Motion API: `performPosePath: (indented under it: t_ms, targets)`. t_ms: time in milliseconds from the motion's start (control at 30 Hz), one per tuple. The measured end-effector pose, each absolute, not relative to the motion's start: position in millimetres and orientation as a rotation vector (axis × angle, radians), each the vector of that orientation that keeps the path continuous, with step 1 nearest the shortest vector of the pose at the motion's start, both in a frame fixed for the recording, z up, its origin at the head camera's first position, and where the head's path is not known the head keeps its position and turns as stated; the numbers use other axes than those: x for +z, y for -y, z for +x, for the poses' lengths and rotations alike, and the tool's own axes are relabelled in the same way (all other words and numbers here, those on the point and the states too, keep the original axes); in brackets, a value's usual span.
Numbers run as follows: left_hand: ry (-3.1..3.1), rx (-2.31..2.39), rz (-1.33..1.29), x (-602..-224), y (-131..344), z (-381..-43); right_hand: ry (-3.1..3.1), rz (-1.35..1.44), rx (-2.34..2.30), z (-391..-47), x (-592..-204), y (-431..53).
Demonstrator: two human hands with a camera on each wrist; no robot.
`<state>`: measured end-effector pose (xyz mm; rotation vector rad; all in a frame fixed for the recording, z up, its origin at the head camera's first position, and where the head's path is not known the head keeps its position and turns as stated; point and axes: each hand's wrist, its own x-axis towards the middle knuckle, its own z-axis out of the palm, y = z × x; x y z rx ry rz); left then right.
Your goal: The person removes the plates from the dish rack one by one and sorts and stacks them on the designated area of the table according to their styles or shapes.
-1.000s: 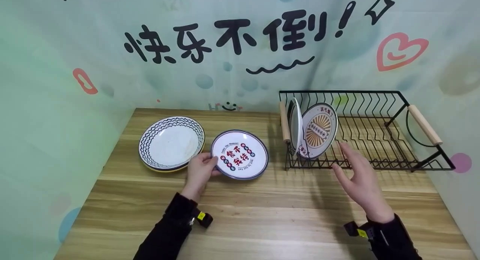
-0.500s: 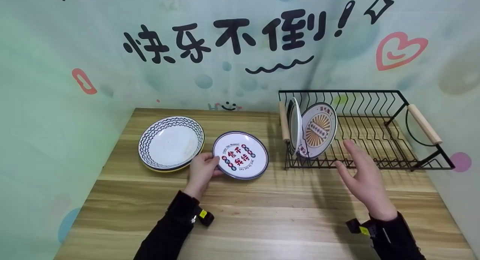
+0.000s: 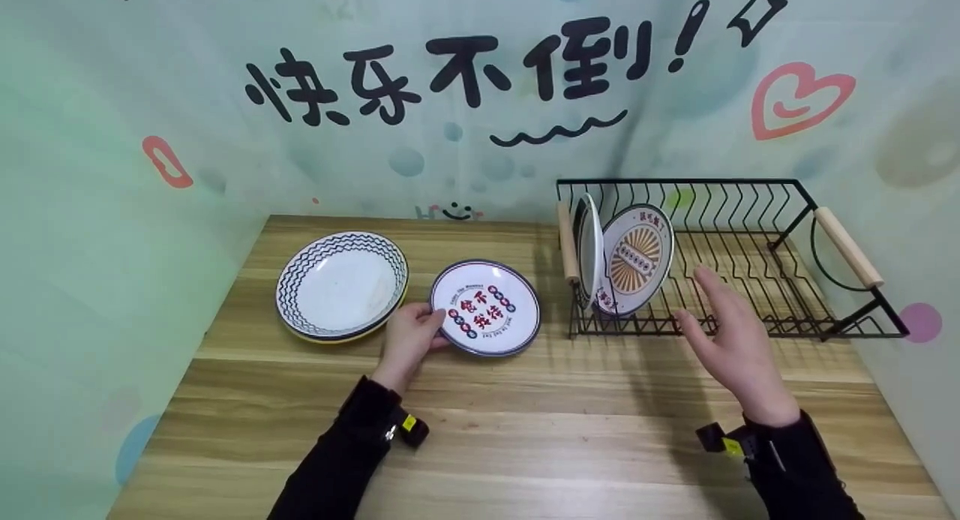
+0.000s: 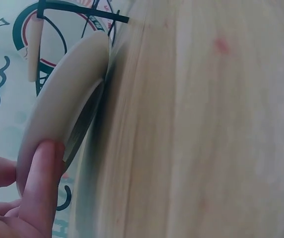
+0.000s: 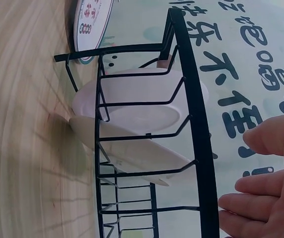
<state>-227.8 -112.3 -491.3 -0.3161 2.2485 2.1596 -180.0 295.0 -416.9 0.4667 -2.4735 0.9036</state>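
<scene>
Left hand (image 3: 409,338) pinches rim of round white blue-rimmed plate (image 3: 496,340) (red characters (image 3: 481,323) across middle). Right hand (image 3: 739,351) outstretched, relaxed, near black wire dish rack (image 5: 195,114).

Soft glare on the tabletop (image 3: 555,467)

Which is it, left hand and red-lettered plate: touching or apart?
Touching. The head view shows the left hand gripping the red-lettered plate by its edge; the left wrist view shows a finger against its underside.
</scene>
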Motion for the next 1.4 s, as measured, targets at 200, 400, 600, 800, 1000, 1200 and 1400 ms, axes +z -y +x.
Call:
performPosePath:
  t_ms: [200,400,600,800,1000,1200,1400]
  targets:
    - [-2.416,1.988,-0.268,-493,113,-231,2.513,0.448,0.909,-183,-414,-297]
    - [-2.403,1.968,-0.232,-491,112,-233,2.508,0.465,0.887,-187,-412,-299]
    - [-2.547,1.797,-0.175,-489,113,-234,2.562,0.462,0.891,-188,-408,-299]
    - [-2.669,1.649,-0.127,-487,113,-233,2.564,0.454,0.899,-190,-407,-299]
    - [-2.822,1.523,-0.065,-485,113,-230,2.532,0.457,0.908,-193,-404,-300]
    - [-2.864,1.499,-0.036,-480,114,-227,2.533,0.44,0.898,-196,-402,-300]
    - [-2.887,1.483,0.08,-469,113,-221,2.578,0.404,0.908,-198,-398,-300]
